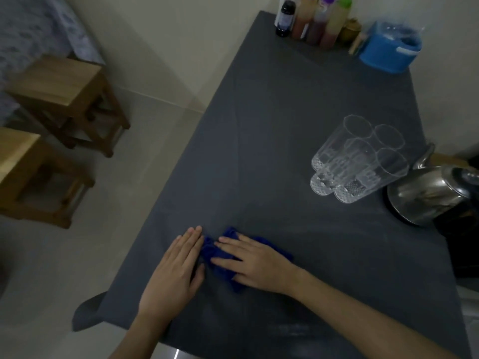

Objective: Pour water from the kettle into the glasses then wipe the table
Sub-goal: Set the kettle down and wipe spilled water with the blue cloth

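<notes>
Near the front edge of the grey-clothed desk [298, 112], right hand [255, 265] lies flat, fingers spread, on a crumpled blue cloth [217, 252]; left hand [173, 270] flat, fingers together, just beside. Clear patterned glasses [360, 161] and steel kettle [432, 195] stand well apart. Best wiped with even pressure in overlapping strokes.

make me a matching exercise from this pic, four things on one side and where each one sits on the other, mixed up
Things:
1. cloth
2. glasses
3. kettle
4. blue tub

Places:
A. far corner of the table, beside the bottles
B. right edge of the table, just right of the glasses
C. near part of the table, under the right hand
D. clustered right of the table's middle

Pairs: 1-C, 2-D, 3-B, 4-A

The right hand lies flat on the cloth; the left hand lies flat on the table beside it.
</notes>
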